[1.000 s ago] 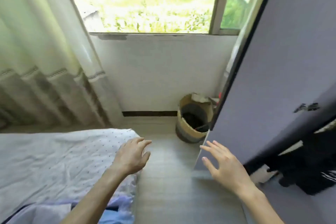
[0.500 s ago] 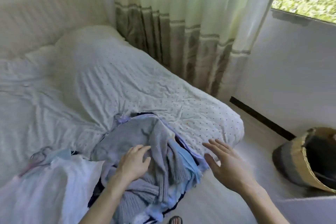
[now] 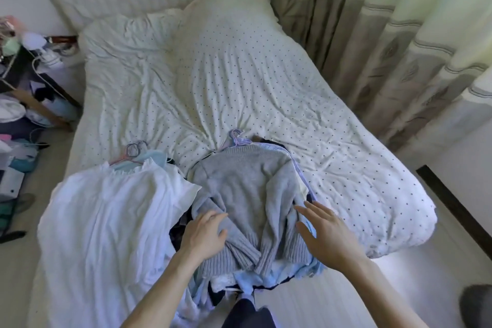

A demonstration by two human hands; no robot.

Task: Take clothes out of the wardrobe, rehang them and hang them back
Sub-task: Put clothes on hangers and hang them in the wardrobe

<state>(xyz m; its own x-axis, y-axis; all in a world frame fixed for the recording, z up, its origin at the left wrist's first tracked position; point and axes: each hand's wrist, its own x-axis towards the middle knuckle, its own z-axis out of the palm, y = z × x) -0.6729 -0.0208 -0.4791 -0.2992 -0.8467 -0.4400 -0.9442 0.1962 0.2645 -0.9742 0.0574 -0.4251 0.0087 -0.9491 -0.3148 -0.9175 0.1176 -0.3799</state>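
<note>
The grey sweater (image 3: 247,189) lies atop the clothes pile (image 3: 266,278) at the near edge of the bed (image 3: 346,168), long axis running away from us, hem nearest, hanger hook (image 3: 235,138) farthest. Our left hand (image 3: 205,231) rests on its lower left and our right hand (image 3: 328,234) hovers just beside its right sleeve. Both grips are slack, fingers apart, holding nothing. Since half a second ago our view has swung left to take in the whole bed.
</note>
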